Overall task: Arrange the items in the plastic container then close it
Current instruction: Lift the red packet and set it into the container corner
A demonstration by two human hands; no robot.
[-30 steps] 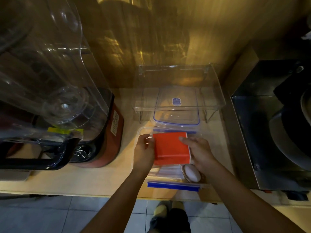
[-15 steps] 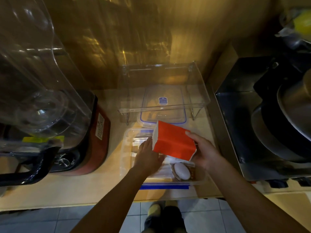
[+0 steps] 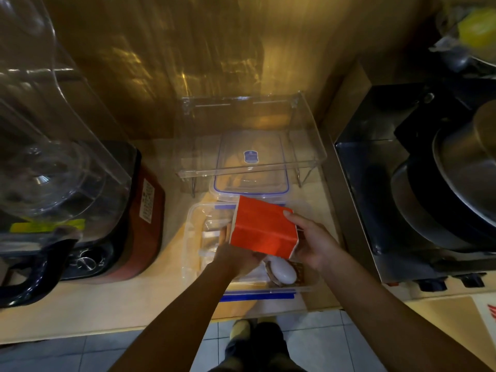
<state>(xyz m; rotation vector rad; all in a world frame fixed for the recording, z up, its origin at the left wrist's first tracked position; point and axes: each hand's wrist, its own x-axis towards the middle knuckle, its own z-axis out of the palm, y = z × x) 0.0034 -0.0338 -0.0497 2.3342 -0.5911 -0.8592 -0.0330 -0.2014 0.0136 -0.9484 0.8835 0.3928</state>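
plastic container (image 3: 193,232): white oval item (image 3: 282,272) inside | red box (image 3: 264,231): tilted above, right hand (image 3: 316,245) grip

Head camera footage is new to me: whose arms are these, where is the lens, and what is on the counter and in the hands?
No machine here: a person wears one wide-angle camera on the head, looking down at their own bare arms. The right hand holds a red box, tilted, above an open clear plastic container on the wooden counter. The left hand reaches into the container beneath the box; what it touches is hidden. A white oval object lies inside near the front. The blue-edged lid rests behind, under a clear shelf. A blender stands left, a stove right.
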